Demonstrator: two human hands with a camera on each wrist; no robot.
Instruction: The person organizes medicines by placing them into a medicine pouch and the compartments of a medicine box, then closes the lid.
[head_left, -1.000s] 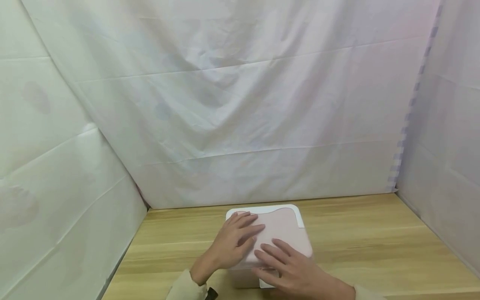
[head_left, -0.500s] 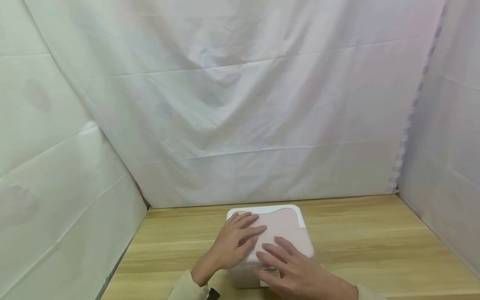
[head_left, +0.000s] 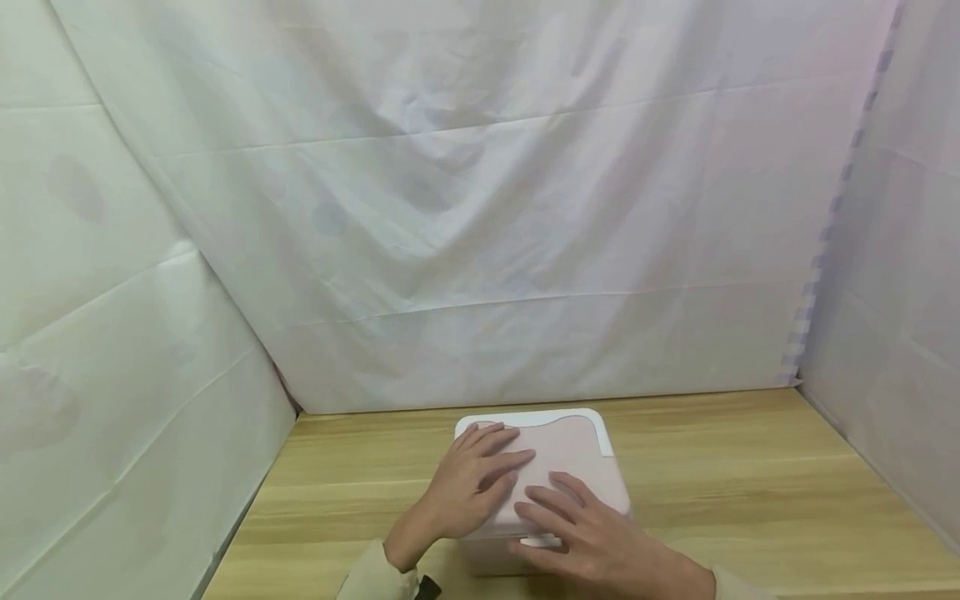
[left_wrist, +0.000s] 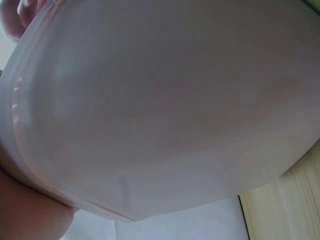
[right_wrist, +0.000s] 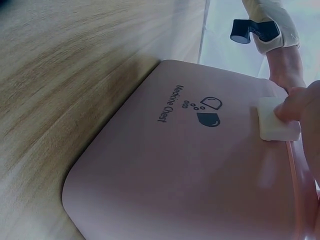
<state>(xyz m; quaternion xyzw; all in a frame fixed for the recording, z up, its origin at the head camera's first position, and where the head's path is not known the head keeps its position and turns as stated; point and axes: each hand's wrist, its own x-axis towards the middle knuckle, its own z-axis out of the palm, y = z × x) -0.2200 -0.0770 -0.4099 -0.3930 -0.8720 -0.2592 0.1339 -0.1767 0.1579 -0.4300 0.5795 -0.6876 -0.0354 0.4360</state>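
Note:
A pale pink medicine chest (head_left: pixel 572 454) with a white-trimmed lid stands on the table near me. My left hand (head_left: pixel 459 493) rests on the lid's left part, its fingers spread. The right hand (head_left: pixel 592 537) lies over the front right of the lid, with its fingers extended across the top. Its thumb presses the white latch (right_wrist: pixel 270 124) at the front, as the right wrist view shows. Dark lettering and a pill symbol (right_wrist: pixel 207 119) mark the front face. In the left wrist view the chest's smooth side (left_wrist: pixel 165 110) fills most of the picture. The lid appears down; the inside is hidden.
The wooden table (head_left: pixel 750 483) extends to both sides of the chest. A white cloth (head_left: pixel 525 208) hangs behind it, with more cloth along the left and right sides. A dark device (right_wrist: pixel 255 31) sits on the left wrist.
The white latch showed below the right thumb a second ago; now it shows only above the thumb, having swung up against the front. Both hands have barely shifted.

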